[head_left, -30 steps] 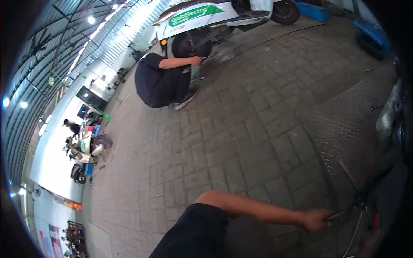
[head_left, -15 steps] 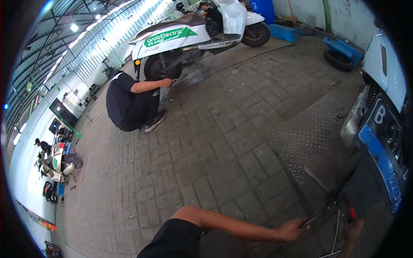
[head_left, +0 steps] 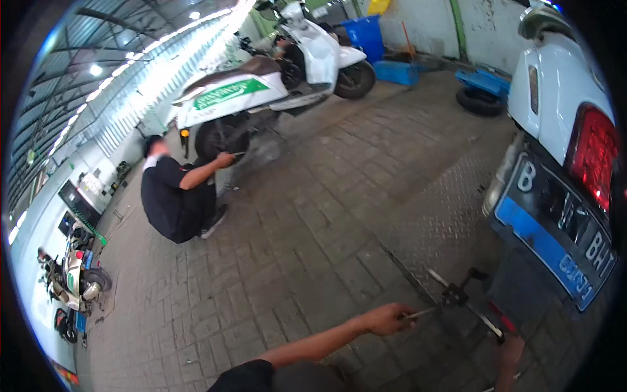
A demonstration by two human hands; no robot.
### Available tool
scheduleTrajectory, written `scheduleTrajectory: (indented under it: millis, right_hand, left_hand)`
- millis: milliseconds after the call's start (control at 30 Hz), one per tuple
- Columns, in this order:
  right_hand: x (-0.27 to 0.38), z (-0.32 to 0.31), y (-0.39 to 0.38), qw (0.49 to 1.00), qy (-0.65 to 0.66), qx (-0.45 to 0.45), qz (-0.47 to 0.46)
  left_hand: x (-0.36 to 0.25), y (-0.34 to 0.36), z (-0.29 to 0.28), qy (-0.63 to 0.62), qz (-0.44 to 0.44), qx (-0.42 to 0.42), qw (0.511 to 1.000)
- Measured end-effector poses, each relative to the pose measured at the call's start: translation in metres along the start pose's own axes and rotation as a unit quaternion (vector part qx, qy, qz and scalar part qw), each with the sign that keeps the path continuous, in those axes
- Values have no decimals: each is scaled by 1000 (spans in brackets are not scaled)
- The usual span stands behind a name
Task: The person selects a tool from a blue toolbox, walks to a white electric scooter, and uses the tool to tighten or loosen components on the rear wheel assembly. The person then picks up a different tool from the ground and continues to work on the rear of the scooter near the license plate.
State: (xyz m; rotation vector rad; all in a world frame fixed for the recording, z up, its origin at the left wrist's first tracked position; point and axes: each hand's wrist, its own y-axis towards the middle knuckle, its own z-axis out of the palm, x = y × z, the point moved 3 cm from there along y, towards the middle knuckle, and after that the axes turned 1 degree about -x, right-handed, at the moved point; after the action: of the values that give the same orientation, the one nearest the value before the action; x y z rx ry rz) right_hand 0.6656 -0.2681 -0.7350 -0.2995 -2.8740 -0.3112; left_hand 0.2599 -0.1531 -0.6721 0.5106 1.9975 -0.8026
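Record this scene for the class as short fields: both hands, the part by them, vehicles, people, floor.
Left hand: holding a thin metal rod
Right hand: at the end of a pale bar, grip unclear
Between hands, ahead: dark metal part
Right side: white scooter, red tail light
Background: crouching person beside second white scooter
Floor: paving bricks, patterned metal plate

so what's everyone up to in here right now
The person's left hand holds a slim metal tool pointing toward a dark metal part. The right hand is close by; its grip is unclear. At the right stands a white scooter. Farther off, a co-worker crouches by the rear wheel of another white scooter.
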Motion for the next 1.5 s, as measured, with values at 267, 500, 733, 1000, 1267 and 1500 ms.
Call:
scheduleTrajectory:
  millis: [267, 500, 733, 1000, 1267, 1500]
  right_hand:
    - [49, -19, 15, 998, -18, 42, 45]
    - [69, -32, 1, 988, 63, 117, 75]
    - [77, -34, 7, 969, 49, 217, 106]
    - [59, 20, -4, 936, 101, 304, 149]
    - [66, 67, -61, 939, 116, 320, 49]
    - [86, -55, -21, 912, 45, 395, -102]
  left_hand:
    - [-10, 3, -8, -33, -47, -13, 998]
    - [-15, 3, 1, 19, -63, -43, 997]
    - [21, 10, -7, -48, -99, 0, 994]
    - [21, 10, 0, 108, -71, -6, 992]
    - [120, -20, 17, 308, -17, 76, 948]
    - [84, -80, 59, 60, -191, 328, 923]
